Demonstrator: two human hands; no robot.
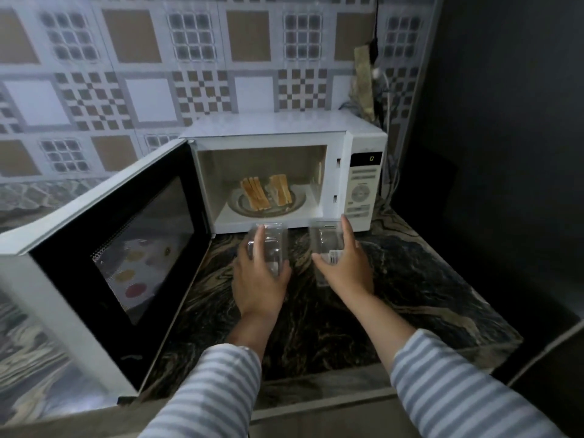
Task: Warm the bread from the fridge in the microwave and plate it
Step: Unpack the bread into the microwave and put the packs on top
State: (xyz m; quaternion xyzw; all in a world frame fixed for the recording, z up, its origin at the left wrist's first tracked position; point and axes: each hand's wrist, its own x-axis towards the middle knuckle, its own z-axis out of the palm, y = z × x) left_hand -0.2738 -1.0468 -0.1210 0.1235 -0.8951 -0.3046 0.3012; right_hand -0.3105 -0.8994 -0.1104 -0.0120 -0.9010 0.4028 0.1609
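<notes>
The left hand (259,281) is gripping one clear plastic container half (268,248) and the right hand (346,268) is gripping the other half (327,245), both just above the dark marbled surface (426,279). Straight ahead of both hands, the bread (265,192) is sitting on a plate (298,202) inside the microwave (284,128), its door (104,248) hanging open to the left hand's side.

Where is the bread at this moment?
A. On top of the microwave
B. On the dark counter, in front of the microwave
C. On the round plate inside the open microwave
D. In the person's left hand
C: the bread lies on the round plate inside the microwave, whose door stands open.
</notes>
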